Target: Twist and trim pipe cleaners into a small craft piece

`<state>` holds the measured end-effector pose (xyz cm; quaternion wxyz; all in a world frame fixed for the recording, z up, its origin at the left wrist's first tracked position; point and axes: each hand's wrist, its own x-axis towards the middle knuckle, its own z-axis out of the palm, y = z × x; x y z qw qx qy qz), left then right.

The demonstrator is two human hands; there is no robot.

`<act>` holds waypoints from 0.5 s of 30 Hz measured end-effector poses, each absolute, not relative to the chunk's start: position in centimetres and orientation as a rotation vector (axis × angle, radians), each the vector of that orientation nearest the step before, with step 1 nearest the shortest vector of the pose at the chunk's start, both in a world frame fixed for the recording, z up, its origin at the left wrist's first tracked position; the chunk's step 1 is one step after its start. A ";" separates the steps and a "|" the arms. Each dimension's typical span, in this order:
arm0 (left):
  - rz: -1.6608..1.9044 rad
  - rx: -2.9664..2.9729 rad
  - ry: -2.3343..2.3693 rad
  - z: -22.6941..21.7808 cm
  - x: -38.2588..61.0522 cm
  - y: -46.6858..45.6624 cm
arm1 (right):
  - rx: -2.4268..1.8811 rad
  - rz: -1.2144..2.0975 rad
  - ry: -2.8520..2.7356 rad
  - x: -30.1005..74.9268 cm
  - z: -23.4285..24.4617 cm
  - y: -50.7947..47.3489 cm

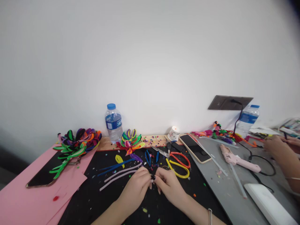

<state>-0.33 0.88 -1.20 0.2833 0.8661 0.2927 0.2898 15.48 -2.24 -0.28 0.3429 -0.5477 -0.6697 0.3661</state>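
My left hand [138,184] and my right hand [169,186] meet above a black mat [93,203]. Both are closed, fingertips pinched together around something small and pale that they mostly hide. Just beyond the fingers show dark blue pipe-cleaner loops [148,157]; whether they join what I pinch I cannot tell. Left of my left hand lie pale lilac pipe cleaners [119,176], blue pipe cleaners [114,165] and a yellow pipe-cleaner loop [119,160]. Past my right hand rest scissors [179,162] with red and yellow handles.
Behind stand a water bottle [114,125], pipe-cleaner flowers [130,142] and a paper cup [173,133]. A bigger pipe-cleaner bunch [77,143] lies at left on pink paper [16,203]. Rightward are a phone [195,148], a glue gun [239,159] and another person's hand [276,148].
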 end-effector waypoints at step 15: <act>0.689 2.523 0.824 -1.5 -0.4 0.6 | -1.540 0.915 -1.746 15.1 -0.5 -2.2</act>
